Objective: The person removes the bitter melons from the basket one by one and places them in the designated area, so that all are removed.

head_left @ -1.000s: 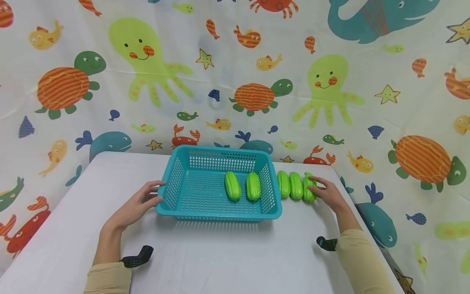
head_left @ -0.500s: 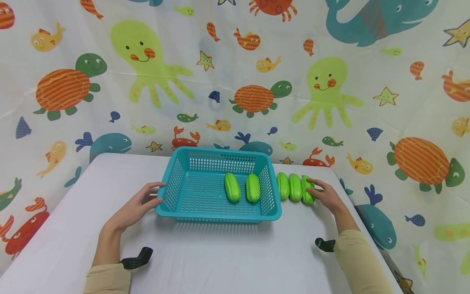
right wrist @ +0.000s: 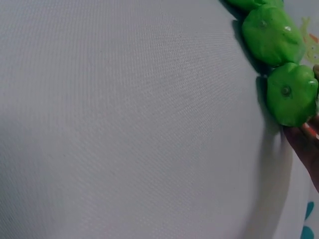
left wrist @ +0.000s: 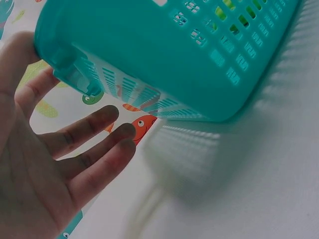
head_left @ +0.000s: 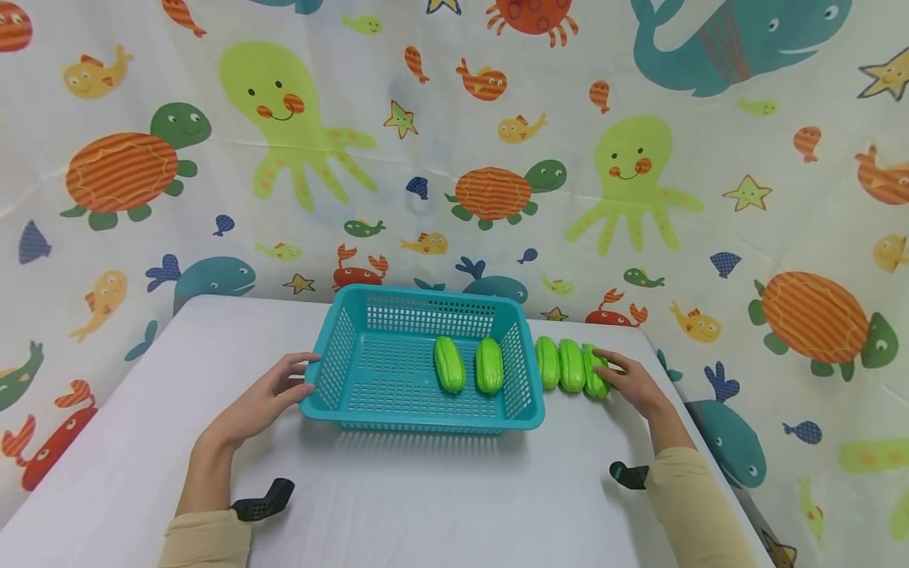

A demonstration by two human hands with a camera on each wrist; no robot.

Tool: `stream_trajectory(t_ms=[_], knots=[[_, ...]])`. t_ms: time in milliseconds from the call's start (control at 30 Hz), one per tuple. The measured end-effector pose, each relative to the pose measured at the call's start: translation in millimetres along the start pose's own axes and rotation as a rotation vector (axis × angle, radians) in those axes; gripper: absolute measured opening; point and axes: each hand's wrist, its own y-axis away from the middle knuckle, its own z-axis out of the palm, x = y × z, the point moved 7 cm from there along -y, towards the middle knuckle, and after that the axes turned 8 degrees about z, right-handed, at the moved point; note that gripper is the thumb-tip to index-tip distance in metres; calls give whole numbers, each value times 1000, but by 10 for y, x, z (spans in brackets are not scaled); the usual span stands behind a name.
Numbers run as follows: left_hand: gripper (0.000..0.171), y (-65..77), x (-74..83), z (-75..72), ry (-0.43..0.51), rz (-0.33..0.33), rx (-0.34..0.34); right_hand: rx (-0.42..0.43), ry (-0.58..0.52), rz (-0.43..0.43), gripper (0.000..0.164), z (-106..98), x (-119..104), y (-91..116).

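Note:
My left hand [head_left: 266,396] is at the left end of a teal plastic basket [head_left: 419,426], its fingers spread and touching the rim. In the left wrist view, the thumb and one finger reach the basket's corner [left wrist: 55,35] while the other fingers extend freely. My right hand [head_left: 635,388] reaches from the right over the end green ribbed vegetable [head_left: 593,382], which still lies on the table. Its fingertips rest on the vegetable's top and right side. The right wrist view catches only part of that hand [right wrist: 305,149], beside the vegetable's stem end [right wrist: 289,94].
Two similar vegetables [head_left: 548,363] [head_left: 571,366] stand in a row between the end one and the basket. Inside the basket lie two more green vegetables [head_left: 450,364] [head_left: 489,367]. A cloth with sea animals [head_left: 440,142] hangs behind the white table [head_left: 440,505].
My right hand has shifted slightly left with its fingers on the end vegetable, which now leans a little more. The left hand and basket hold their place; the head view tilts slightly.

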Motion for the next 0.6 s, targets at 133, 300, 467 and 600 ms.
stream_trajectory(t_ms=[133, 300, 467, 600], knots=[[59, -9, 3, -9, 12, 11, 2, -1, -16, 3, 61, -1, 4, -9], [59, -13, 3, -19, 13, 4, 4, 3, -13, -10, 61, -6, -6, -22], [60, -7, 6, -15, 15, -2, 2, 11, 10, -15, 60, -16, -22, -18], [60, -4, 8, -15, 13, -3, 2, 32, 23, -22, 60, -44, -56, -4]])
